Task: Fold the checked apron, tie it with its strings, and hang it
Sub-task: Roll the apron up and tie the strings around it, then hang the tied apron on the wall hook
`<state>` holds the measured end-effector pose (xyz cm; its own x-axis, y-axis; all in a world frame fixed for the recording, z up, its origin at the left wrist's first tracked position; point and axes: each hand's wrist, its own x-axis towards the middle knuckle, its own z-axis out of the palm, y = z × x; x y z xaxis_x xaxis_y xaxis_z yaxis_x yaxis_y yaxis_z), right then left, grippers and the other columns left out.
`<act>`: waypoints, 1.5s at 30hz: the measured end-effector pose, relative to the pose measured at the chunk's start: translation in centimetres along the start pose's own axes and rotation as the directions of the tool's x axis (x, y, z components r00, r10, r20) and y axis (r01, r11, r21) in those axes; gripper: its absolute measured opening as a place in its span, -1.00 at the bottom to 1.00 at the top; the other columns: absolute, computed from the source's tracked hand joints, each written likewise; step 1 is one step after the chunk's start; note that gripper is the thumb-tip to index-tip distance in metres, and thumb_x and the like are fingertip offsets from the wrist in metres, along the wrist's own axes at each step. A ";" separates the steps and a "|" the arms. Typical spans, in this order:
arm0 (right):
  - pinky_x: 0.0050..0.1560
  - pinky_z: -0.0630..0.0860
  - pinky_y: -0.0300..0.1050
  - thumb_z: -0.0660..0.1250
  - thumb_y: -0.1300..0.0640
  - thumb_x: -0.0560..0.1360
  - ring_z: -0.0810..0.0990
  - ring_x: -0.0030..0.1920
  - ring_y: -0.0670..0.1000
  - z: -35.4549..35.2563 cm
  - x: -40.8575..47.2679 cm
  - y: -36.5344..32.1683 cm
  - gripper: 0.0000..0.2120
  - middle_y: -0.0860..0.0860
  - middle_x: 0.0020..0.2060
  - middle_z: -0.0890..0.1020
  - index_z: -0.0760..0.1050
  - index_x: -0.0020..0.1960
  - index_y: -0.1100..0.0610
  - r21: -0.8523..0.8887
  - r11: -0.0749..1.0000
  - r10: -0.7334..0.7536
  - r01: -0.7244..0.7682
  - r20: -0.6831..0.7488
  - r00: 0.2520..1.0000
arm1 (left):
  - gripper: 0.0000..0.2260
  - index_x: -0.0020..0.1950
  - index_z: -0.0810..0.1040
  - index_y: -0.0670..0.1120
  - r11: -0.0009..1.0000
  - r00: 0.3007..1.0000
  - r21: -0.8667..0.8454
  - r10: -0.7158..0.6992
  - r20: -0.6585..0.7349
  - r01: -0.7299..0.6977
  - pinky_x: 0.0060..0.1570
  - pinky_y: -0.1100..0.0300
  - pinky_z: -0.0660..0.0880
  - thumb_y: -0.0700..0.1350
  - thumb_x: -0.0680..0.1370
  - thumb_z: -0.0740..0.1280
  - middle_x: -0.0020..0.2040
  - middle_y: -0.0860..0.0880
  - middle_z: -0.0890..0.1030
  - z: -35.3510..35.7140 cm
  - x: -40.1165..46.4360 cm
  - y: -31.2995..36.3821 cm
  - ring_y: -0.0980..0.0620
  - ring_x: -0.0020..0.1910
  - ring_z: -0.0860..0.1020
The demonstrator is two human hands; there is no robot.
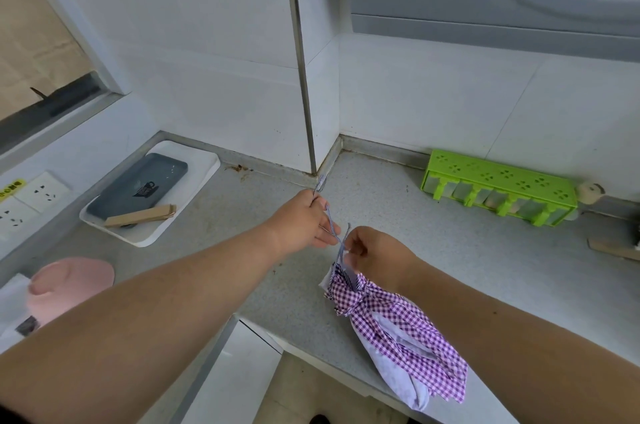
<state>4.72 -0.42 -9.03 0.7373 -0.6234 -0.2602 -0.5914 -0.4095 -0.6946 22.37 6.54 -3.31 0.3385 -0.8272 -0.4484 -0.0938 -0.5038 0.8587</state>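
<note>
- The bench [450,250] is a pale grey speckled top running into a corner of white tiled wall [207,42]; a grey metal strip [304,77] runs down the corner edge; a window [38,53] sits far left, and two white wall sockets [31,202] are on the left wall below it.
- A white tray [194,160] lies on the bench at the left; in it is a dark grey oblong tray [145,181], with a tan flat stick [140,215] resting across its near end.
- A green perforated rack [498,184] stands against the far right wall, holding a row of translucent compartments; what they contain cannot be told.
- A pink rounded object [69,285] sits at the near left, blurred.
- The checked apron [398,330], purple and white, is bundled into a narrow roll at the near right edge of the bench, its top end lifted just under the right hand; thin pale blue strings [332,229] rise from that end and cross between the hands.
- The left hand [304,219] reaches forward with a narrow grip, pinching one string, whose end pokes out beyond the fist.
- The right hand [374,250] is curled, its grip pinching the other string just above the bundle; both forearms are bare.
</note>
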 end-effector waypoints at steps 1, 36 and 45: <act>-0.12 0.46 -0.29 0.34 0.22 0.55 0.55 -0.19 -0.20 -0.5 0.0 -0.2 -0.83 -0.18 -0.18 0.61 0.56 0.02 -0.05 -0.009 1.000 0.005 -0.005 -0.001 1.000 | -0.82 0.14 0.42 -0.12 1.000 1.000 -0.018 -0.004 -0.003 0.004 0.10 -0.15 0.68 -0.06 0.78 0.09 -0.18 -0.13 0.75 -0.1 -0.1 0.2 -0.20 -0.12 0.75; -0.17 0.58 0.00 0.39 0.23 0.54 0.60 -0.32 0.07 -16.9 -4.9 -20.3 -0.84 0.14 -0.31 0.62 0.66 -0.09 0.33 0.366 0.874 -0.176 0.319 -0.372 0.911 | -0.82 -0.03 0.69 -0.08 0.842 0.877 0.250 0.443 0.185 -0.478 -0.16 0.17 0.51 -0.30 0.60 0.32 -0.12 0.00 0.70 -9.4 -9.1 17.0 0.04 -0.16 0.60; -0.20 0.53 -0.13 0.51 0.22 0.51 0.60 -0.24 0.02 -20.4 -7.2 -27.0 -0.89 0.25 -0.16 0.70 0.67 0.02 0.21 0.074 0.919 -0.354 0.387 -0.275 0.894 | -0.76 0.26 0.68 -0.05 0.798 0.788 0.120 0.537 0.301 -0.590 0.47 -0.02 0.40 -0.06 0.61 0.40 0.16 -0.01 0.75 -11.6 -10.7 18.7 0.03 0.27 0.66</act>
<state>8.67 1.55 25.26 0.7788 -0.5953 0.1977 -0.2341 -0.5682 -0.7889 27.83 8.86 20.41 -0.0658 -0.9973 0.0335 -0.3874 0.0564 0.9202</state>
